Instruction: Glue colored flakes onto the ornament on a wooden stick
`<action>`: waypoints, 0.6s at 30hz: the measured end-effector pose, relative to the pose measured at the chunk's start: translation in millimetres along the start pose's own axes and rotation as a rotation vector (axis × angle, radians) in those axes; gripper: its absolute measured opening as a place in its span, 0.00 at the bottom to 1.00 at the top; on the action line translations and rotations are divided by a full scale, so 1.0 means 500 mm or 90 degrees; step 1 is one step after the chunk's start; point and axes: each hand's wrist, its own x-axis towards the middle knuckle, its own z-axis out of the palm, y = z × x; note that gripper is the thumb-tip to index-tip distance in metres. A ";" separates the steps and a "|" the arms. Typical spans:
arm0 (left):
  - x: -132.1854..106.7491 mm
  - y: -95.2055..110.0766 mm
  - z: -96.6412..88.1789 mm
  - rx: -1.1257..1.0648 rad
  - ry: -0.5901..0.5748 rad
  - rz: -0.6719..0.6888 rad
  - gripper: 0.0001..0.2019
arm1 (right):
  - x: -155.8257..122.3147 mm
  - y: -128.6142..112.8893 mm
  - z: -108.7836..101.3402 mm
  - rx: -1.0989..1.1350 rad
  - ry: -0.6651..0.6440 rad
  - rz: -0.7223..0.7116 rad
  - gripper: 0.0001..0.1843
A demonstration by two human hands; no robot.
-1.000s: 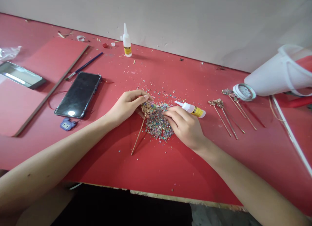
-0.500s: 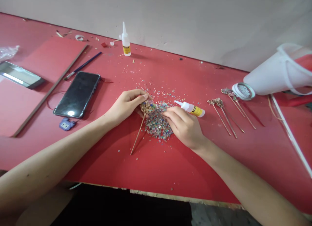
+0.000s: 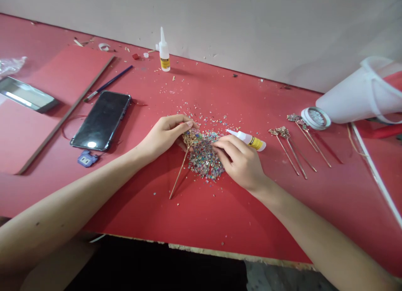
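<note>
My left hand (image 3: 171,134) grips a gold hairpin (image 3: 180,169) by its ornate head, which has small coloured flakes on it. The pin's long shaft slants down toward me over the red tabletop. Under and beside the head lies a heap of shiny multicoloured flakes (image 3: 207,163). My right hand (image 3: 241,159) is at the heap's right edge, thumb and fingers pinched together. Whatever those fingertips hold is too small to make out. Just behind the right hand, a small glue bottle (image 3: 256,142) with a yellow label lies on its side.
Several finished-looking hairpins (image 3: 287,142) lie to the right, near a round lid of pale bits (image 3: 315,117) and a tipped white bucket (image 3: 348,94). Another glue bottle (image 3: 164,58) stands by the wall. To the left are a phone (image 3: 100,121), a paintbrush (image 3: 108,83) and a glass-topped box (image 3: 27,94).
Both hands stay almost in place, with the hairpin still in the left. The right fingers shift slightly over the flakes. The whole view has moved a little.
</note>
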 end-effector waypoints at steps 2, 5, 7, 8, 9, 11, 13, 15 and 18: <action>-0.001 0.001 0.000 0.003 0.003 -0.002 0.09 | 0.001 0.001 0.000 -0.013 -0.007 -0.001 0.08; 0.000 0.001 0.001 0.010 0.003 -0.001 0.10 | 0.002 0.001 0.000 -0.020 -0.019 -0.005 0.10; 0.000 0.000 0.001 0.011 0.001 0.000 0.10 | 0.002 0.000 0.000 -0.023 -0.021 -0.005 0.10; 0.000 0.000 0.001 0.010 0.002 0.000 0.10 | 0.003 0.000 0.000 -0.024 -0.020 -0.005 0.09; 0.000 -0.001 0.001 0.009 0.003 0.001 0.10 | 0.003 0.000 0.000 -0.025 -0.020 -0.006 0.09; 0.000 -0.001 0.001 0.009 0.005 0.001 0.10 | 0.004 -0.001 0.000 -0.027 -0.018 -0.009 0.09; 0.000 -0.002 0.000 0.008 0.007 0.005 0.09 | 0.004 -0.002 0.000 -0.027 -0.017 -0.011 0.08; 0.000 -0.002 0.000 0.004 0.005 0.005 0.09 | 0.004 -0.002 0.001 -0.028 -0.014 -0.012 0.08; 0.000 -0.002 0.001 0.003 0.007 0.002 0.09 | 0.004 -0.001 0.002 -0.028 -0.013 -0.010 0.08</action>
